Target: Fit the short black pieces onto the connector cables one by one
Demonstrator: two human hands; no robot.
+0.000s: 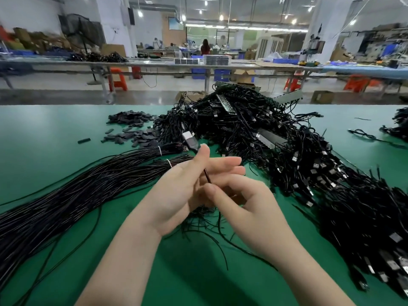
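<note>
Hands: while both hands meet just above the green table (55,138), the left hand (183,184) holds a connector (190,140) up between thumb and forefinger, its other fingers stretched out to the right.
Right hand: the right hand (240,202) has its fingers curled, thumb and forefinger pinching the lower end of a thin dark cable (207,176) that runs up across the left palm; whether this is the connector's own cable cannot be told.
Connector: silver metal plug at the top, black body below, tilted to the upper left, above the left forefinger tip.
Short black pieces: a loose heap of short black pieces (132,129) lies on the table to the upper left of the hands, well apart from them, with a single piece (84,140) off to its left.
Bundled cables: two tied bundles of black cables (72,186) fan out from the left hand toward the left edge.
Cable pile: a big tangled pile of connector cables (298,155) fills the table from behind the hands to the right edge.
</note>
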